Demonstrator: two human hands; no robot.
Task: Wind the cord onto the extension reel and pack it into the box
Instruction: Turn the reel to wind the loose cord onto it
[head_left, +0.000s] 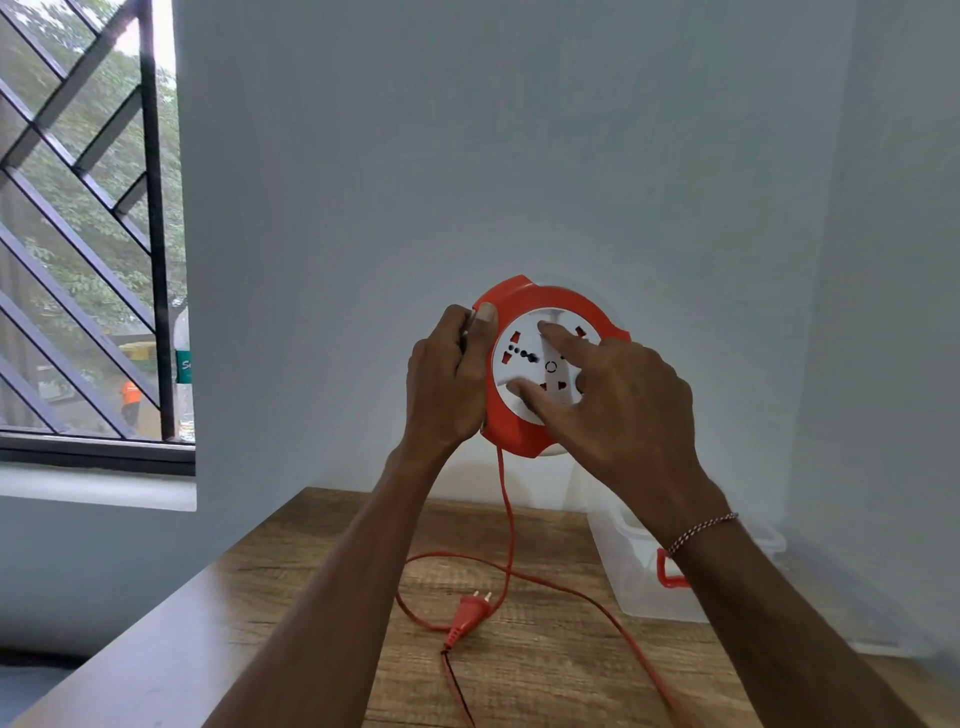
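I hold an orange extension reel with a white socket face up in front of the wall. My left hand grips its left rim, thumb on the front edge. My right hand lies on the white face, with the forefinger and thumb pressed against it. An orange cord hangs from the reel's bottom down to the wooden table, where it loops. Its orange two-pin plug lies on the table below the reel.
A clear plastic box with an orange latch stands on the table at the right, against the wall, partly behind my right forearm. A barred window is at the left. The cord trails off the table's near edge.
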